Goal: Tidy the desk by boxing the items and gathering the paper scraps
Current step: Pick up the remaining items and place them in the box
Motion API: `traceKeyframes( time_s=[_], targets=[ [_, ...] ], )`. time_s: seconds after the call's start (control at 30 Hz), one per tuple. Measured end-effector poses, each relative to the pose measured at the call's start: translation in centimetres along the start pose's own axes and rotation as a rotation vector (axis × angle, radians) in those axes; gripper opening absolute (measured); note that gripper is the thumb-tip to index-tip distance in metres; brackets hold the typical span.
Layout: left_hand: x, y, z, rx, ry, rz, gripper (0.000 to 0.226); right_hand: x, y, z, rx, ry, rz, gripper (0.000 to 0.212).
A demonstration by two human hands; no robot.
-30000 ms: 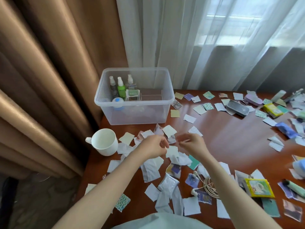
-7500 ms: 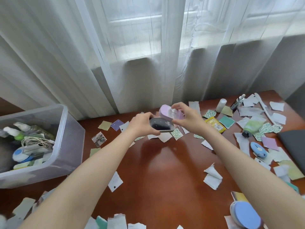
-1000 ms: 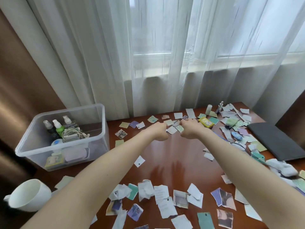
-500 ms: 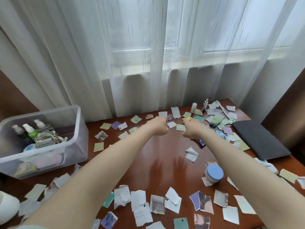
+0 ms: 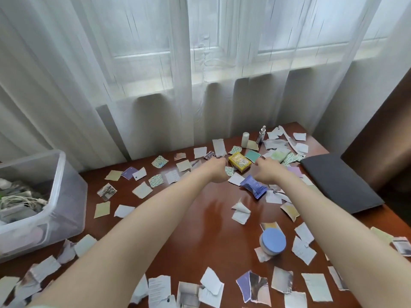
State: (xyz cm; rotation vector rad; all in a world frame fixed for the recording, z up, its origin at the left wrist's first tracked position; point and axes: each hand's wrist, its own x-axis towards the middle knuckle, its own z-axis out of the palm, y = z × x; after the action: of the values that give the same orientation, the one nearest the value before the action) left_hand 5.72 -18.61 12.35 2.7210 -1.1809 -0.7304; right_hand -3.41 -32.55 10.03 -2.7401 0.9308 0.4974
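Observation:
My left hand [image 5: 216, 172] and my right hand [image 5: 266, 172] reach to the far middle of the wooden desk [image 5: 200, 218], fingers curled under, nothing visible in either. Between and just beyond them lies a small yellow box [image 5: 240, 161]; the left hand is by its left edge, the right hand by its right. A blue wrapped packet [image 5: 253, 187] lies just under the right hand. Paper scraps [image 5: 142, 189] are scattered all over the desk. The clear plastic storage box [image 5: 66, 203] stands at the left edge with a cable and bottles inside.
A blue-lidded round jar [image 5: 272, 241] stands near my right forearm. At the back right are a white bottle [image 5: 245, 140], a dropper bottle [image 5: 262, 134], a white comb [image 5: 289, 140] and a green packet [image 5: 279, 155]. A dark flat case [image 5: 338, 181] lies at the right. Curtains hang behind.
My view has swung right, so the storage box slid toward the left edge. Both hands have moved apart and further forward, now on either side of the yellow box.

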Motion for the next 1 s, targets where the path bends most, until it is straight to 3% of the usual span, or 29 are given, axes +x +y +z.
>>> traceKeyframes(
  time_s=[0.33,0.53,0.83,1.0],
  targets=[
    [6.8,-0.3,1.0,0.005,-0.050,-0.012,0.049,6.0,0.7,1.2,0.098,-0.049,0.011,0.049],
    [10.9,0.1,3.0,0.008,-0.036,0.041,0.067,7.1,0.4,4.6,0.131,-0.172,0.032,0.084],
    [15.0,0.3,5.3,0.297,0.079,0.197,0.074,8.1,1.2,6.4,0.185,-0.169,0.083,0.059],
    [15.7,0.5,6.1,0.424,0.134,0.100,0.066,8.2,1.0,6.7,0.213,-0.145,0.107,0.056]
  ],
)
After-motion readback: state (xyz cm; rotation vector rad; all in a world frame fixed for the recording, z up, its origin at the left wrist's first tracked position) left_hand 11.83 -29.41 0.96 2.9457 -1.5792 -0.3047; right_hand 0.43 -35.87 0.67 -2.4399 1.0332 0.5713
